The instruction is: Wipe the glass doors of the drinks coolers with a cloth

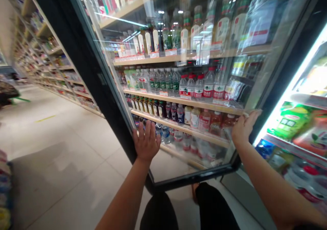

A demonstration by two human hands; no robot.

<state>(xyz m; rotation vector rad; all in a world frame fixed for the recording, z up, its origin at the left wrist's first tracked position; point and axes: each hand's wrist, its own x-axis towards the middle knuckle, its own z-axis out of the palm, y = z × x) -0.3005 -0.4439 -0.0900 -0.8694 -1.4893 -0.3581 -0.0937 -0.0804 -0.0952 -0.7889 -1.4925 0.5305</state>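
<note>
A glass cooler door (176, 175) with a dark frame stands swung open in front of me. Flat against its left side lies my left hand (146, 143), fingers spread over the glass and the frame's inner edge. My right hand (241, 129) is at the door's right side, near the lit cooler. Its fingers are bent together around a small pale bit, perhaps cloth or tissue, mostly hidden by the fingers. Shelves of drink bottles (208, 83) show in the glass, mixed with reflections of ceiling lights.
On the right, the lit cooler's shelves hold a green package (292, 119) and large bottles with red caps (310, 170). Long store shelves (61, 66) run along the left over a pale tiled floor (66, 162). My legs (159, 211) are just below the door's lower edge.
</note>
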